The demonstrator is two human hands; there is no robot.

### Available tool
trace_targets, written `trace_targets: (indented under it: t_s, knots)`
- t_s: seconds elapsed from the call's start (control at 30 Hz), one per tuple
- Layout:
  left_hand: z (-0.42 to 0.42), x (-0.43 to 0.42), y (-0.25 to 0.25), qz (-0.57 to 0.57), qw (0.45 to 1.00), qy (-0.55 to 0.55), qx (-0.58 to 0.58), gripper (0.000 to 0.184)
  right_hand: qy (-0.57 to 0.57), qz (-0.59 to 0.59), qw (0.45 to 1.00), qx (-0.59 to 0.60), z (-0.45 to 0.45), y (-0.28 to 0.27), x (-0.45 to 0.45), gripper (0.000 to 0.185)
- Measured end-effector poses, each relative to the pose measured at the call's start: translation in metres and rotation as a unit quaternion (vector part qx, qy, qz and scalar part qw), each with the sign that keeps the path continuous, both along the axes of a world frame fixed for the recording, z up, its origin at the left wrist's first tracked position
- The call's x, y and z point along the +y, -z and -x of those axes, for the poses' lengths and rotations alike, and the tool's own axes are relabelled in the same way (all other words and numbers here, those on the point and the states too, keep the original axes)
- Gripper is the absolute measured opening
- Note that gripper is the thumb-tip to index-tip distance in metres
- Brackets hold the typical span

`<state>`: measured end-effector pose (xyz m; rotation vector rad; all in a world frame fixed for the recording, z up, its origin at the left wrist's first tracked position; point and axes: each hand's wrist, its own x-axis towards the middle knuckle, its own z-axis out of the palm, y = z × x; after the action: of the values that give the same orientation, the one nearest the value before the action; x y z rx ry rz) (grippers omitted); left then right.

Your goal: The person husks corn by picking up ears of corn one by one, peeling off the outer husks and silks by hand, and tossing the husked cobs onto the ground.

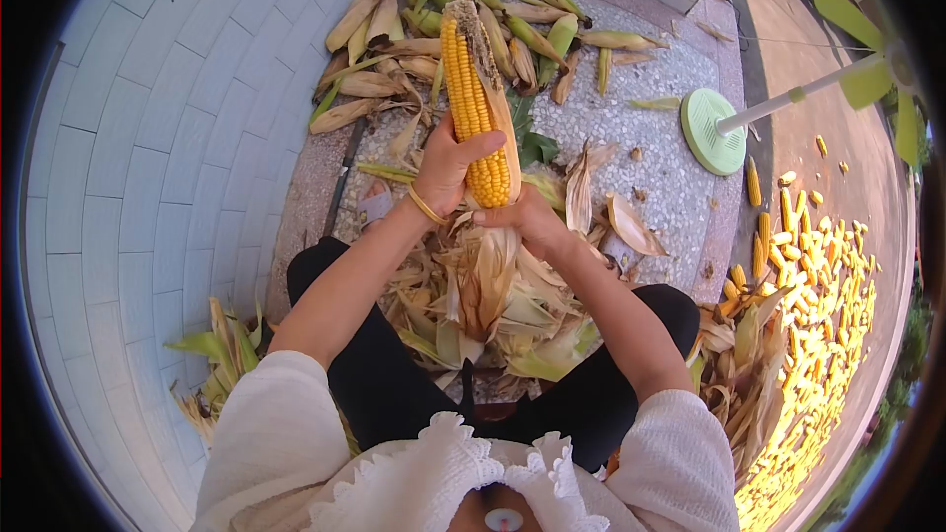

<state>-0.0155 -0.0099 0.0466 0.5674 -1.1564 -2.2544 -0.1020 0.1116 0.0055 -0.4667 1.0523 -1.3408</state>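
Note:
An ear of corn [467, 79] stands upright in front of me, its yellow kernels bare on the left side. Dry husk still lies along its right side, and the tip is dark and ragged. My left hand [448, 169] is closed round its lower half, thumb across the kernels. At the ear's base my right hand [529, 221] is closed, its thumb at the bottom end; some of its fingers are hidden behind. Peeled husk [485, 281] hangs below the right hand, over a heap of loose husks [552, 330] between my legs.
Unpeeled ears [370, 84] lie piled ahead by the tiled wall [148, 138]. A green standing fan [711, 131] is on the right. Many bare yellow cobs [823, 325] spread over the ground at the right, beside more husks [754, 365]. Other husks [222, 350] lie at the left.

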Motion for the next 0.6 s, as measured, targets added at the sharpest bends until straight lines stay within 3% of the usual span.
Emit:
trace_targets:
  t_s: [0.23, 0.3, 0.4, 0.5, 0.53, 0.6]
  knots:
    - [-0.008, 0.008, -0.010, 0.073, 0.996, 0.039, -0.015, 0.061, 0.000, -0.050, 0.988, 0.143, -0.028, -0.002, 0.008, 0.048]
    - [-0.010, 0.010, -0.009, 0.157, 0.983, 0.049, -0.079, 0.062, -0.004, -0.061, 0.981, 0.186, -0.033, -0.006, 0.013, 0.046]
    - [-0.009, 0.011, -0.010, 0.162, 0.978, 0.101, -0.083, 0.064, -0.003, -0.079, 0.972, 0.221, -0.040, -0.010, 0.020, 0.034]
    - [-0.009, 0.013, -0.005, 0.206, 0.968, 0.104, -0.094, 0.061, 0.007, -0.049, 0.978, 0.203, -0.046, -0.003, 0.025, 0.033]
    - [-0.011, 0.013, -0.004, 0.201, 0.969, 0.103, -0.098, 0.061, 0.003, -0.053, 0.978, 0.199, -0.047, -0.003, 0.026, 0.033]
    - [-0.013, 0.011, -0.002, 0.055, 0.983, 0.127, -0.124, 0.057, -0.037, -0.043, 0.959, 0.278, -0.043, -0.005, 0.027, 0.031]
